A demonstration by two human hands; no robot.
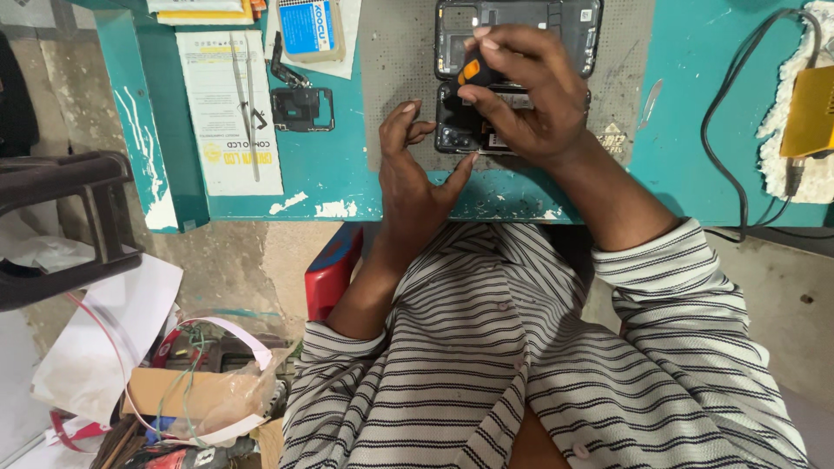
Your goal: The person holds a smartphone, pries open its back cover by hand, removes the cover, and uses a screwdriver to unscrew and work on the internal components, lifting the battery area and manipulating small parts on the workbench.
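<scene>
opened phone: right half hidden under the right hand
tool: tip hidden by fingers
phone frame: top cut off at 12 o'clock
yellow device: cut off at 3 o'clock

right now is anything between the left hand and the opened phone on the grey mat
Nothing visible does. The left hand rests at the near left edge of the opened phone on the grey mat, fingers spread, thumb by its lower edge. The right hand holds a black and orange tool over the phone from above, not in the left hand's path.
</scene>
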